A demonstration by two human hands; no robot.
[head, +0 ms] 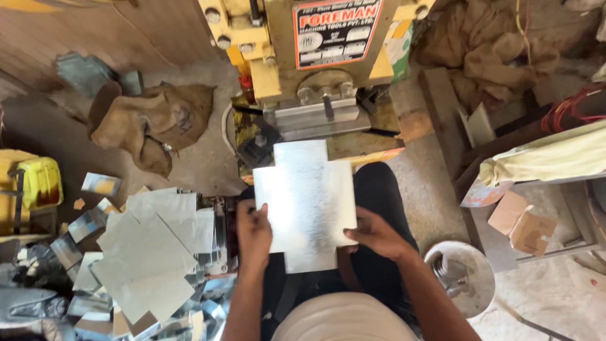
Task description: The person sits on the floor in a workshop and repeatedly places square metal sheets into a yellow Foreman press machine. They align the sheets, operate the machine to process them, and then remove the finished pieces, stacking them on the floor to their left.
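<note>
We look straight down onto a bare concrete floor, dusty and stained, in a crowded workshop. A yellow press machine stands at the top centre, its grey steel bed facing us. To its left a crumpled burlap sack lies on the floor; another heap of brown sacking sits at upper right. A yellow container stands at the left edge. At lower left we see a loose pile of cut sheet-metal blanks with smaller offcuts scattered around it. At right, a wooden bench frame carries a pale yellow cloth, with cardboard scraps beneath and a round white tub of metal parts near our right elbow.

We hold the cross-shaped metal sheet flat above our lap, just in front of the press bed. The left hand grips its left edge, fingers curled closed around it. The right hand pinches the lower right edge, thumb on top.

The fingertips under the sheet are hidden. The press is cut off at the top edge, its tooling is partly in shadow, and the tub contents are hard to identify.
</note>
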